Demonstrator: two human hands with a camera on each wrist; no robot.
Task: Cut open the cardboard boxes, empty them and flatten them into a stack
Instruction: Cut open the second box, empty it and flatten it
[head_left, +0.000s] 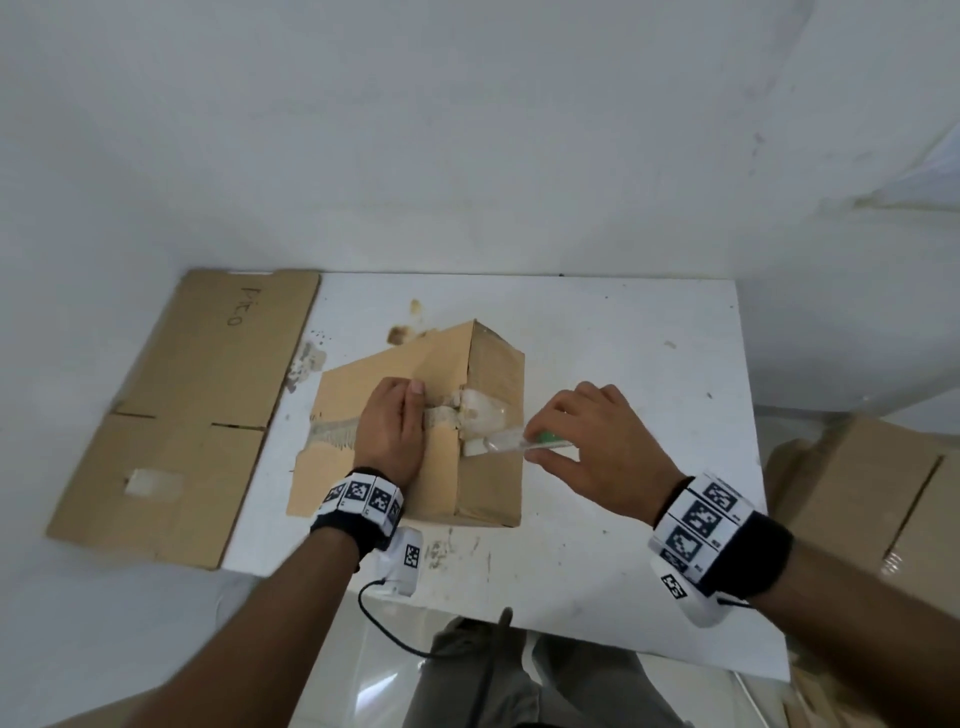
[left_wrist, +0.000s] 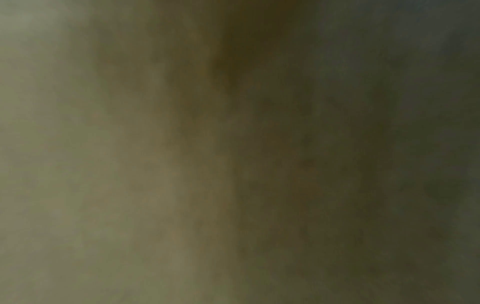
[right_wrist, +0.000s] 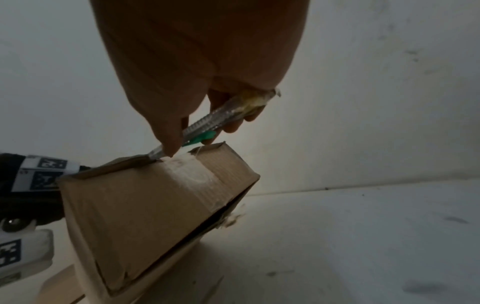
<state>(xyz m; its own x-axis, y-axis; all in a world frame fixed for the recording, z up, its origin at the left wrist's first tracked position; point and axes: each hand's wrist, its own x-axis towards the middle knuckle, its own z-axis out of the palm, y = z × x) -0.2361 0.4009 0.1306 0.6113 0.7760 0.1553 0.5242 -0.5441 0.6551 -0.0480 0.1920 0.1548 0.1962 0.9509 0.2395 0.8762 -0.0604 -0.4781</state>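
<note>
A closed brown cardboard box (head_left: 488, 483) stands in the middle of the white table (head_left: 623, 332), sealed with clear tape (head_left: 480, 413) along its top seam and over the right edge. My left hand (head_left: 392, 434) lies flat on the box top and presses it down. My right hand (head_left: 587, 441) pinches a clear utility knife (head_left: 524, 441) with a green slider. In the right wrist view the knife (right_wrist: 207, 123) has its blade tip at the taped top edge of the box (right_wrist: 145, 216). The left wrist view is dark and blurred.
A flattened cardboard box (head_left: 182, 410) lies at the left, hanging over the table's left edge. More cardboard boxes (head_left: 872, 499) stand on the floor to the right of the table. A white wall rises right behind the table. The table's right half is bare.
</note>
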